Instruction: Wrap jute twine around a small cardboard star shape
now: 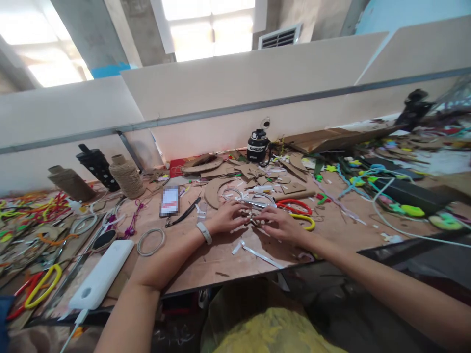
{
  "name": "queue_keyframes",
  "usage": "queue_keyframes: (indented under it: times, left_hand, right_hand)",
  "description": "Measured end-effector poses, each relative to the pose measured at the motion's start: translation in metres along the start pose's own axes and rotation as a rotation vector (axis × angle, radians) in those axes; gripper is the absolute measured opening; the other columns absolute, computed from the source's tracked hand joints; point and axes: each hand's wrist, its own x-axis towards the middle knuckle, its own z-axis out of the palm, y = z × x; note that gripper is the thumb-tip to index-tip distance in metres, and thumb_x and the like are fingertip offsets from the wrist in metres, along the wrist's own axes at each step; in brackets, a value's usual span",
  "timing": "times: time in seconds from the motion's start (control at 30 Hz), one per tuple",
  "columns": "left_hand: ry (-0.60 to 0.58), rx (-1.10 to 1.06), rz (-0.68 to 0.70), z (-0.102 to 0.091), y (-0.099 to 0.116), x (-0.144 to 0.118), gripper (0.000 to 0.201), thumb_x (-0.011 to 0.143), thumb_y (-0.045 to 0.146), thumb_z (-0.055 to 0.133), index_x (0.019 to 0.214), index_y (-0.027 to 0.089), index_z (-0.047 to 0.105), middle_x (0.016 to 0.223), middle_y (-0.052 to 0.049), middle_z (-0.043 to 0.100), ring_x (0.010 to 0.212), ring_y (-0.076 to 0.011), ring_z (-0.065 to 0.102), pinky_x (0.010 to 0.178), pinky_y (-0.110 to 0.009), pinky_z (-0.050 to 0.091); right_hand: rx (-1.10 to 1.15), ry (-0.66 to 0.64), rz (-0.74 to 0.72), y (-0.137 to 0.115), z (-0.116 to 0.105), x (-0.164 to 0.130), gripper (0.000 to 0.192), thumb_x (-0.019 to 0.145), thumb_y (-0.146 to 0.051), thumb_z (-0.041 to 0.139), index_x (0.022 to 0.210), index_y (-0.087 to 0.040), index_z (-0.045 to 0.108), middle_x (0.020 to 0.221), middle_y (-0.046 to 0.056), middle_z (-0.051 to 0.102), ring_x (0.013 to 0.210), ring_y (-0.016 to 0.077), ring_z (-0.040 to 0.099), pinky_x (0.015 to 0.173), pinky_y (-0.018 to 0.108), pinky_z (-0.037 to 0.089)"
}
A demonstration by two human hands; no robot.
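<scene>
Low over the table's front part, my left hand (228, 216) and my right hand (278, 223) meet with bent fingers. Between the fingertips is a small brownish-gold piece (250, 219), partly covered, whose kind I cannot make out. Both hands' fingers are closed on it. Just behind my right hand lies a pair of scissors with red and yellow handles (309, 224), its blades toward my left hand. A white strip (263, 256) lies on the table in front of the hands. My left wrist wears a pale band (204, 233).
Cardboard scraps (243, 171) and a black bottle (257, 146) stand behind. To the left are a wire ring (151, 242), a white power bank (102, 274), a badge (170, 201), twine cones (127, 176) and more scissors (43, 286). Coloured cords and a black box (408, 189) lie right.
</scene>
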Motion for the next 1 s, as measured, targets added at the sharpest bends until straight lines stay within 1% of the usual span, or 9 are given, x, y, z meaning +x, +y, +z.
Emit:
queue_keyframes:
  times: [0.13,0.2,0.3,0.47,0.57,0.67,0.73,0.83,1.0]
  left_hand:
    - [0.024,-0.03,-0.037,-0.004,-0.005,0.001,0.023,0.092,0.036,0.062,0.102,0.016,0.067,0.109,-0.01,0.065,0.11,-0.0237,0.057,0.102,-0.041,0.042]
    - [0.015,-0.037,-0.044,-0.004,-0.007,0.0,0.023,0.089,0.035,0.065,0.101,0.016,0.066,0.108,-0.009,0.063,0.109,-0.0236,0.057,0.103,-0.042,0.042]
    - [-0.015,-0.059,-0.046,-0.001,-0.008,0.0,0.023,0.086,0.032,0.069,0.103,0.016,0.065,0.111,-0.01,0.061,0.11,-0.0234,0.056,0.102,-0.04,0.043]
    - [-0.044,-0.099,-0.043,0.001,-0.01,-0.001,0.026,0.087,0.03,0.069,0.108,0.016,0.063,0.116,-0.01,0.061,0.115,-0.0226,0.054,0.104,-0.038,0.042]
    - [-0.05,-0.129,-0.043,0.001,-0.009,-0.002,0.026,0.09,0.032,0.065,0.111,0.017,0.062,0.119,-0.01,0.061,0.117,-0.0227,0.054,0.106,-0.039,0.041]
    - [-0.061,-0.137,-0.052,0.002,-0.006,-0.003,0.027,0.091,0.034,0.063,0.113,0.018,0.061,0.121,-0.01,0.062,0.118,-0.0228,0.053,0.107,-0.039,0.041]
    - [-0.068,-0.125,-0.063,0.002,-0.004,-0.004,0.027,0.09,0.034,0.063,0.113,0.018,0.061,0.121,-0.011,0.062,0.118,-0.0231,0.054,0.106,-0.039,0.042]
    - [-0.088,-0.096,-0.105,0.001,-0.001,-0.004,0.028,0.09,0.034,0.063,0.113,0.019,0.061,0.122,-0.011,0.062,0.118,-0.0243,0.053,0.107,-0.042,0.04]
    - [-0.099,-0.089,-0.154,-0.001,0.002,-0.004,0.029,0.09,0.034,0.061,0.116,0.021,0.06,0.121,-0.01,0.063,0.118,-0.0244,0.054,0.107,-0.042,0.039]
  right_hand:
    - [-0.005,0.054,0.106,-0.003,0.0,0.004,0.023,0.09,-0.027,0.058,0.107,-0.02,0.07,0.097,0.009,0.067,0.085,0.0232,0.065,0.075,0.037,0.053]
    - [-0.002,0.049,0.155,-0.003,0.0,0.007,0.024,0.089,-0.03,0.058,0.109,-0.018,0.068,0.096,0.01,0.066,0.082,0.023,0.064,0.073,0.036,0.052]
    - [-0.01,0.003,0.181,0.002,-0.001,0.013,0.027,0.088,-0.034,0.059,0.109,-0.018,0.066,0.097,0.009,0.065,0.078,0.0213,0.061,0.07,0.035,0.051]
    - [-0.044,-0.098,0.167,0.011,-0.006,0.02,0.03,0.085,-0.033,0.06,0.11,-0.017,0.065,0.098,0.009,0.063,0.084,0.0232,0.062,0.075,0.036,0.051]
    - [-0.055,-0.17,0.133,0.014,-0.008,0.025,0.035,0.086,-0.038,0.061,0.115,-0.018,0.064,0.1,0.009,0.064,0.086,0.0236,0.063,0.076,0.036,0.051]
    - [-0.059,-0.205,0.103,0.014,-0.007,0.028,0.041,0.085,-0.042,0.063,0.118,-0.017,0.063,0.104,0.012,0.066,0.089,0.0259,0.064,0.078,0.038,0.052]
    - [-0.064,-0.21,0.095,0.015,-0.004,0.029,0.042,0.086,-0.041,0.062,0.119,-0.015,0.062,0.104,0.013,0.067,0.089,0.027,0.064,0.078,0.039,0.052]
    - [-0.054,-0.171,0.091,0.017,0.002,0.026,0.042,0.087,-0.04,0.061,0.12,-0.015,0.061,0.106,0.015,0.068,0.09,0.0278,0.065,0.077,0.039,0.052]
    - [-0.065,-0.14,0.085,0.017,0.003,0.027,0.034,0.088,-0.038,0.06,0.116,-0.018,0.063,0.101,0.012,0.068,0.087,0.0259,0.065,0.077,0.038,0.051]
